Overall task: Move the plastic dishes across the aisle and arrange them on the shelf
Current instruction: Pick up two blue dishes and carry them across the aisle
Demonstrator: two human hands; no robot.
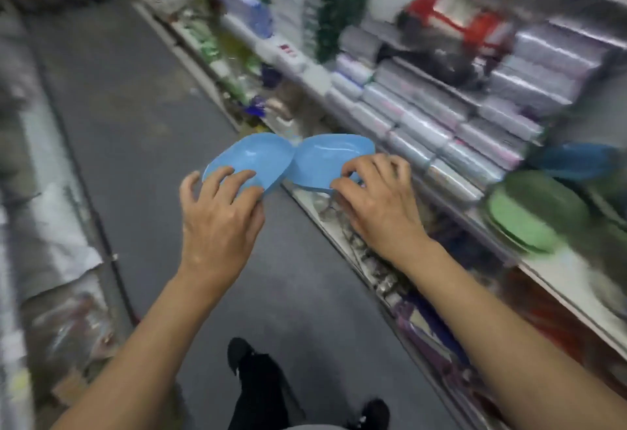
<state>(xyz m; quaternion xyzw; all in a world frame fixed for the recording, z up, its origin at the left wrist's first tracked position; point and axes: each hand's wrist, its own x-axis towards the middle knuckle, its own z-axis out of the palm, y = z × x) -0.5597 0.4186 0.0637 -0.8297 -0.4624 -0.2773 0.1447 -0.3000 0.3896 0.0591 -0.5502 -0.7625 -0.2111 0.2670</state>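
Left hand (222, 214): grips one blue dish (252, 161).
Right hand (376, 197): grips second blue dish (330, 161).
Technique: keep rims level; seat them beside green dishes (532, 215) at shelf (573, 280) front edge.

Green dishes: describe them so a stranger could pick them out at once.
Look at the shelf on the right of the aisle, past the right hand. The green dishes lie stacked near its front edge. They alone are green; the two dishes in the hands are blue.
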